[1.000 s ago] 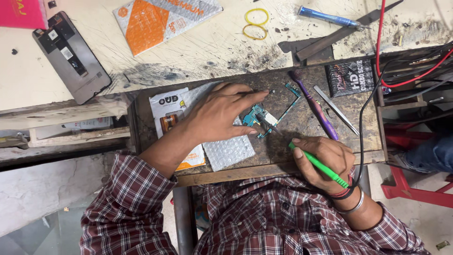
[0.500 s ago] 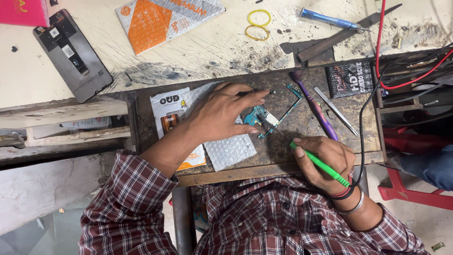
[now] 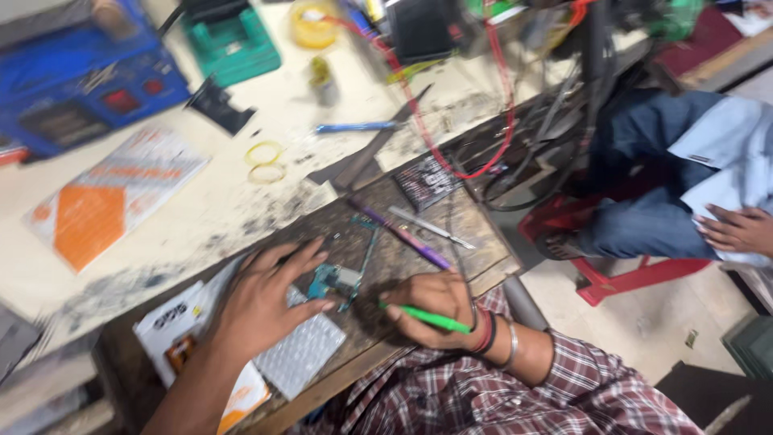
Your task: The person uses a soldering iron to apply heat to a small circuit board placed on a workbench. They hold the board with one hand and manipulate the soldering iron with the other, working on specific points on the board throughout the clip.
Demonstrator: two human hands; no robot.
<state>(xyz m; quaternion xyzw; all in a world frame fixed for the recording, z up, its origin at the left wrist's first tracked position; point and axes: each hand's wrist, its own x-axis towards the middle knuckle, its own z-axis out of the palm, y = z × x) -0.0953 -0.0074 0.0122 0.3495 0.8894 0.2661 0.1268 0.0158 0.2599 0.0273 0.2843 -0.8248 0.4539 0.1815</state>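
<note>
My left hand lies flat on the wooden board, its fingertips pressing on a small teal circuit board. My right hand holds a green tool, its tip pointing left at the circuit board. A metal bangle and dark band sit on my right wrist. Under my left hand lie a silver bubble-textured pouch and a white and orange leaflet. The picture is blurred by motion.
A purple tool and metal tweezers lie right of the circuit board. Further back are a blue pen, yellow rings, an orange packet, a blue device and red cable. Another person sits at right on a red stool.
The camera has swung right and tilted, bringing the seated person and the blue device into view. Both hands keep their places on the circuit board and the green tool.
</note>
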